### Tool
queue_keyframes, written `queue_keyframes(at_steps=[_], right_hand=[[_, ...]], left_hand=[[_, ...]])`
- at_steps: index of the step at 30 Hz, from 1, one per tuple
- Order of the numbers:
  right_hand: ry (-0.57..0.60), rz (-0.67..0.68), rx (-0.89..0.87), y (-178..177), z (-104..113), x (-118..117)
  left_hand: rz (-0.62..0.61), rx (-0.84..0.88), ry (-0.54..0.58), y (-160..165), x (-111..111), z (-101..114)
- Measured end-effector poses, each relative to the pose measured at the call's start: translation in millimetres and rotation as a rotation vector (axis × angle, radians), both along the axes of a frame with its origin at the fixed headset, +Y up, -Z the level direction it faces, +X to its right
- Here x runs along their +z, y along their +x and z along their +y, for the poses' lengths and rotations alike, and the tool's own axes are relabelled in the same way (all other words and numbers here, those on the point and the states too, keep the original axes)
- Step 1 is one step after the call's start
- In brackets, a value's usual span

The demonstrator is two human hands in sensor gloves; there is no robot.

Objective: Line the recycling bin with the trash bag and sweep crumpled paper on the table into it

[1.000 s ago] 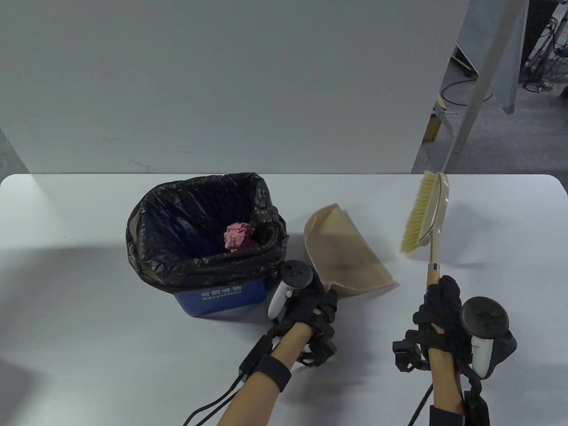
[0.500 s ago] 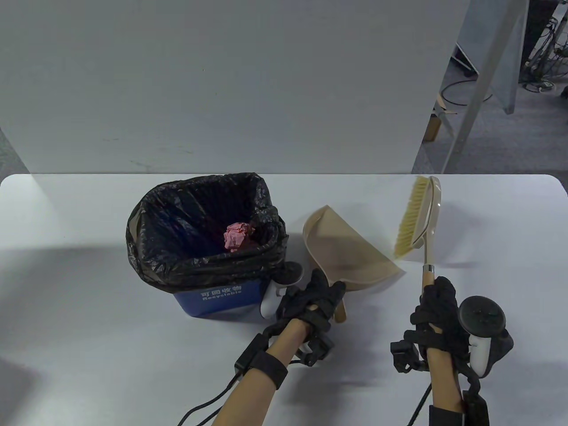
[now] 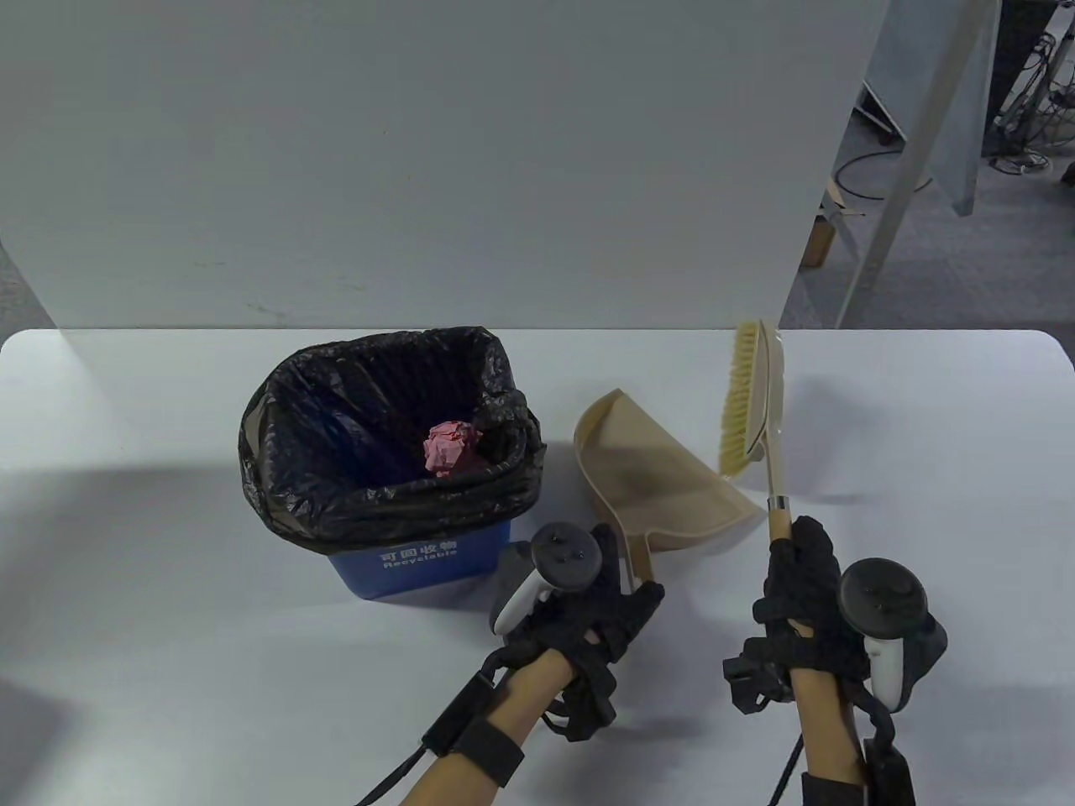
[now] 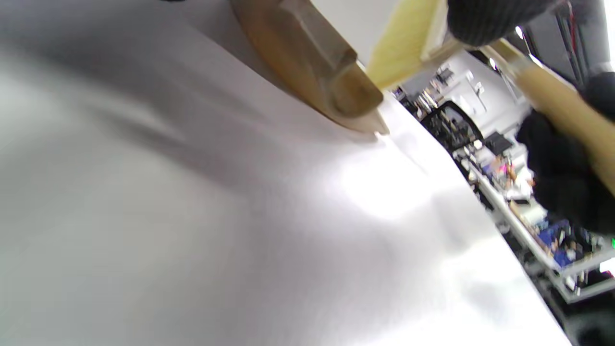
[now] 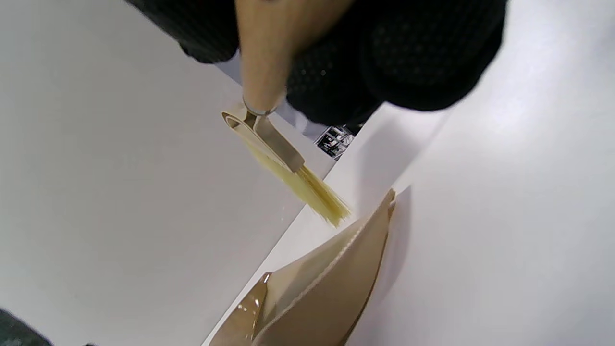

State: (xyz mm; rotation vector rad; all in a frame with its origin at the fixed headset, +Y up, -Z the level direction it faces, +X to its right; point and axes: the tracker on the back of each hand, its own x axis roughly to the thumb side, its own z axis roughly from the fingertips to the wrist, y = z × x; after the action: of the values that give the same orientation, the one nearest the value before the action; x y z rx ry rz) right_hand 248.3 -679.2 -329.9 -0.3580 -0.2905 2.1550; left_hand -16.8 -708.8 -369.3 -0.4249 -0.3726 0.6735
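Observation:
The blue recycling bin stands left of centre, lined with a black trash bag. A pink crumpled paper ball lies inside it. A beige dustpan rests on the table right of the bin, its handle pointing toward me. My left hand sits just behind that handle's end, fingers loose, holding nothing. My right hand grips the wooden handle of a brush, held upright above the dustpan's right corner. In the right wrist view the bristles hang over the dustpan.
The white table stretches wide on both sides of the bin. A grey panel closes off its far edge. Beyond the right rear corner are metal legs and floor cables.
My left hand let go of the dustpan handle and drew back toward me. My right hand carried the brush leftward, close to the dustpan's right corner.

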Motion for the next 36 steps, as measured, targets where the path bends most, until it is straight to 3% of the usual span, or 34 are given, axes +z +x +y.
queue_keyframes(at_steps=[9,15,18,24,36], right_hand=[[0.002,0.065,0.281,-35.0,4.4,-0.5],[-0.026,0.124,0.428,-65.1,3.5,1.4],[-0.065,0.138,0.501,-80.6,3.1,5.4],[-0.127,0.145,0.606,-100.8,-0.4,8.3],[-0.273,0.224,0.592,-114.7,-8.1,8.9]], left_hand=[[-0.149,-0.089,0.194,-45.9,31.4,34.5],[-0.161,-0.077,0.174,-91.2,36.1,22.4],[-0.155,-0.05,0.041,-102.6,35.0,15.2],[-0.141,-0.078,0.075,-104.0,34.4,14.7],[-0.151,-0.111,0.054,-100.6,34.0,10.0]])
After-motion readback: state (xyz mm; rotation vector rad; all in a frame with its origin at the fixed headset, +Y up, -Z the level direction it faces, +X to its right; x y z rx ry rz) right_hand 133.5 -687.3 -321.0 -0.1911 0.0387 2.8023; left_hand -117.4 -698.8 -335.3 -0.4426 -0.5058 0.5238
